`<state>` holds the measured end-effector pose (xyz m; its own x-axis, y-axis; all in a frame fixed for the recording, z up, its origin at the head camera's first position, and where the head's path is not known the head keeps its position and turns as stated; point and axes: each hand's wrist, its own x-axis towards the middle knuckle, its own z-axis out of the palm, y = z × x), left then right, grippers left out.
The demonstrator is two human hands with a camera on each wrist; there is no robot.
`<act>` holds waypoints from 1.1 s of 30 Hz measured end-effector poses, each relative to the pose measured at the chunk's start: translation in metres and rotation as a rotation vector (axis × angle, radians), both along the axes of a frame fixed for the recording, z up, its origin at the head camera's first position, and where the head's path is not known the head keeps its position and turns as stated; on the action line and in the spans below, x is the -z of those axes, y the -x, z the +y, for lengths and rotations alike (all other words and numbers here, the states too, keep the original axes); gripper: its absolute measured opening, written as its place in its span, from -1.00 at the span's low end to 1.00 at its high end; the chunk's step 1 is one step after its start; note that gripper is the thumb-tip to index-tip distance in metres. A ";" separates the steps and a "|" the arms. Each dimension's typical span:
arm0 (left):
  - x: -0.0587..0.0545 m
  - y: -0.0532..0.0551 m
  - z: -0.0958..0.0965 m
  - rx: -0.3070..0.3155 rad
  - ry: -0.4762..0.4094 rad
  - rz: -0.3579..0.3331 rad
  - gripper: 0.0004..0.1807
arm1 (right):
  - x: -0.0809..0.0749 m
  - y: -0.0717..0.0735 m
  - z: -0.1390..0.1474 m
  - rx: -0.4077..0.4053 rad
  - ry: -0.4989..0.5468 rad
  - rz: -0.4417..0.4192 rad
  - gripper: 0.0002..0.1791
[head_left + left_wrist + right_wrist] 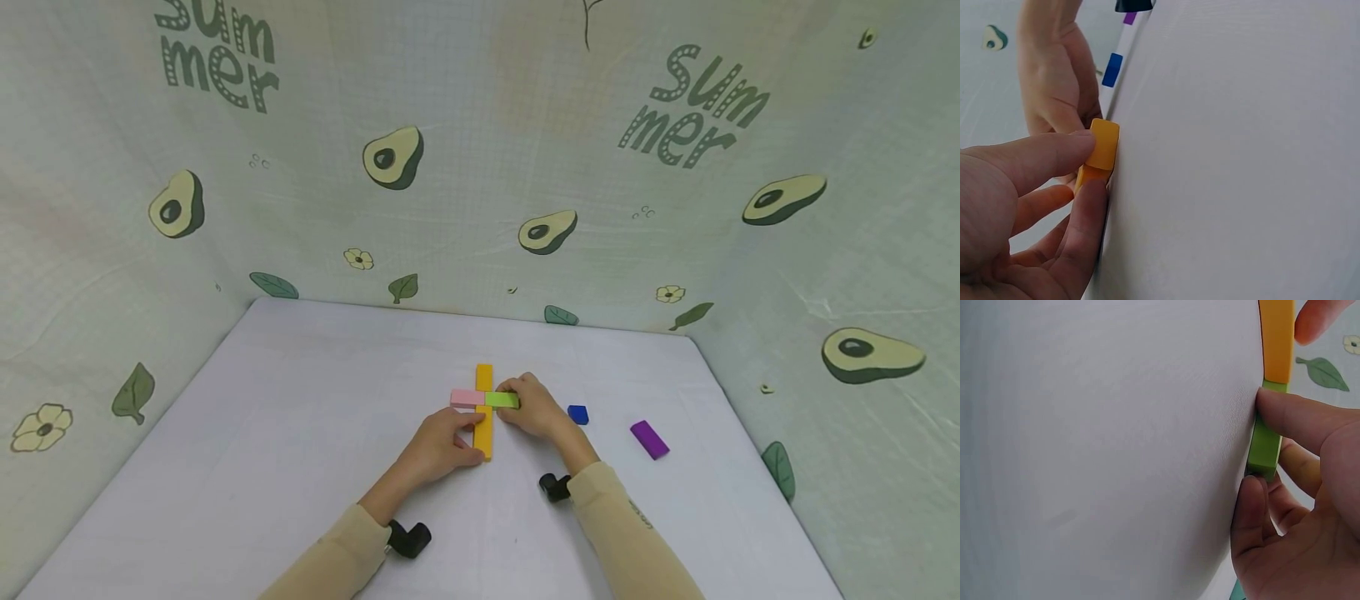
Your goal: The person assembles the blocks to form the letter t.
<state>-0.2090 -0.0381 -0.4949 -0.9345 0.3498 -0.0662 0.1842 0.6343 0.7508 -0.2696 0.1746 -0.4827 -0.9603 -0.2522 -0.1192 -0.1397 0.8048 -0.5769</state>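
Observation:
Four-armed, a cross of blocks lies flat on the table: a yellow-orange block (483,377) at the far side, a pink block (465,398) on the left, a green block (502,400) on the right and a longer-looking near yellow-orange block (483,437). My left hand (435,448) pinches the near yellow-orange block (1105,142), thumb on its side and a finger at its end. Around the outer end of the green block (1264,447) curl the fingers of my right hand (537,408), with the thumb on its near side.
To the right of my right hand lies a small blue block (578,414). Farther right is a purple block (649,440). Black wrist cameras (410,540) stick out from both sleeves. Patterned cloth walls (465,192) enclose the white table (322,375) at the back and sides.

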 end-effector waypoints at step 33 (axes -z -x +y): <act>0.001 0.003 0.002 -0.022 0.023 0.012 -0.31 | 0.001 0.004 0.002 -0.020 -0.014 -0.008 -0.69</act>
